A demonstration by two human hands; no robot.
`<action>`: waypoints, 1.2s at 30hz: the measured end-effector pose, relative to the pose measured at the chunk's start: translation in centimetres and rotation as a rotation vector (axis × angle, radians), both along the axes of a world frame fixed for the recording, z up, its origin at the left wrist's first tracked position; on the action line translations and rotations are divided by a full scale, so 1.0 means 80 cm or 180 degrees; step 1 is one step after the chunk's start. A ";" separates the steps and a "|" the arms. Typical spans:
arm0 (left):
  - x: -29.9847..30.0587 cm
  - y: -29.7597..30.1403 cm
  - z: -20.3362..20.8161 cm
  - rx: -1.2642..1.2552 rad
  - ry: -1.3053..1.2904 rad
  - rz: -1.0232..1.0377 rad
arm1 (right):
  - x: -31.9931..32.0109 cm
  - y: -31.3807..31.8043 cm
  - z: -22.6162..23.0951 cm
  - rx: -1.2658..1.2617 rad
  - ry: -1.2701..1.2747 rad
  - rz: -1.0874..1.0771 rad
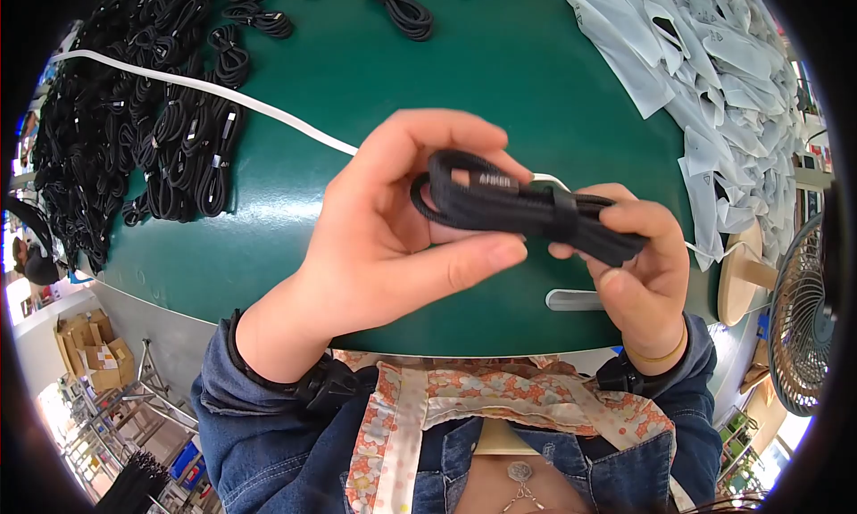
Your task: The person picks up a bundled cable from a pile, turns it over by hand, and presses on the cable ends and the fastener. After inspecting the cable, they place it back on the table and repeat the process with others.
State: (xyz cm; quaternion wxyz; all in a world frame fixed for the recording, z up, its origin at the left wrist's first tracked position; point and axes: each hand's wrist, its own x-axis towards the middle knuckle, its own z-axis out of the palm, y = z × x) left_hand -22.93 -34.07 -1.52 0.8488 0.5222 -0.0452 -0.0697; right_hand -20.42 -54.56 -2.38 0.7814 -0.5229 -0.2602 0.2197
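A coiled black cable bundle, bound near its right end by a black strap point(522, 209), is held up above the near edge of the table, between both hands. The left hand point(393, 237) supports its looped left end: the fingers curl loosely behind and over the coil while the thumb stretches out beneath it, so the hand is half closed around the bundle. The right hand point(638, 264) pinches the right end, its fingers folded over the top of the strands and the thumb pressed from below.

Under the hands lies a dark green table top point(500, 77). A long white strip point(223, 95) runs across it from the far left toward the hands and passes behind the bundle. To the left a large heap of coiled black cables point(134, 130) covers the table, and a few more coils point(402, 10) lie along the far edge. On the far right a pile of small clear plastic bags point(714, 77) spreads over the surface. Just past the right wrist stands a round pale wooden stand point(741, 286), and a metal cage fan point(803, 313) sits at the right rim.
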 end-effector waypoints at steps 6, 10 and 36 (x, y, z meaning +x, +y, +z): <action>0.002 0.011 -0.013 0.0781 -0.1257 -0.0178 | 0.000 0.002 0.000 -0.0071 -0.0404 -0.0386; 0.002 0.009 -0.014 0.0932 -0.1476 -0.0148 | 0.000 0.001 0.000 -0.0134 -0.0407 -0.0415; 0.004 0.044 -0.011 0.0941 -0.2102 0.1683 | 0.010 0.011 0.018 -0.2064 0.0283 0.0823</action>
